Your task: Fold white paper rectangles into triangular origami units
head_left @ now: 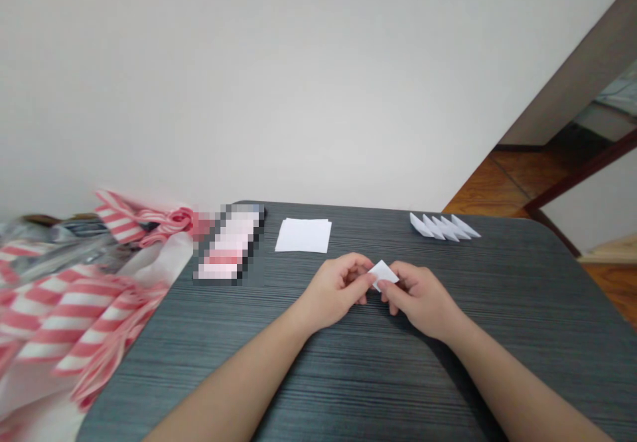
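Note:
My left hand [336,289] and my right hand [415,298] meet above the dark grey table [348,375], pinching a small folded piece of white paper [383,275] between them. The paper shows a triangular point upward, and my fingers hide its lower part. Beyond my hands lies a stack of white paper squares [303,235]. Farther right, several folded white paper triangles [442,226] stand in a overlapping row near the table's far edge.
A blurred, pixelated flat object [229,243] lies on the table's far left. Red-and-white striped bags or wrapping [64,316] crowd the left edge. A white wall rises behind the table, and a wooden floor [517,173] shows past the right corner.

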Tool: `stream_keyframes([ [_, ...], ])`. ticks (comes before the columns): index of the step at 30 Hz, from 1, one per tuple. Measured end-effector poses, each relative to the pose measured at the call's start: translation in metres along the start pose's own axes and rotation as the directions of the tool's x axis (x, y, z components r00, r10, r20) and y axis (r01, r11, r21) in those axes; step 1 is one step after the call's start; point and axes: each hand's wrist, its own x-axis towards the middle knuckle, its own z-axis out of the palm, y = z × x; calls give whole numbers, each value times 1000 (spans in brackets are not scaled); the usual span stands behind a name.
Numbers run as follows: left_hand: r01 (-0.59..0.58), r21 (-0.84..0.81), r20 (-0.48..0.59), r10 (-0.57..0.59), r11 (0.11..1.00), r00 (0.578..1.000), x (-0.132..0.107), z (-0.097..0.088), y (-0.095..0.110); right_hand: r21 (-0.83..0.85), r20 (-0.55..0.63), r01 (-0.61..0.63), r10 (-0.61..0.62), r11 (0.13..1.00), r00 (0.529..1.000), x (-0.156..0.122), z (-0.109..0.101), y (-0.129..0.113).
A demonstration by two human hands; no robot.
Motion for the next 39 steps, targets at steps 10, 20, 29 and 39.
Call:
stream_keyframes([
  [10,-22,204,48,12,979,999,-2,-4,-3,4,38,27,-27,1000,999,1,0,-2],
  [20,-63,193,85,47,979,995,-3,-3,-3,-107,92,102,-92,989,992,0,-2,-10],
  [29,-38,263,54,25,964,998,-3,-2,1,-104,152,64,-48,992,987,0,1,-8],
  [39,-29,277,69,10,961,998,-3,-1,0,-105,205,45,-22,993,979,0,-1,-10],
])
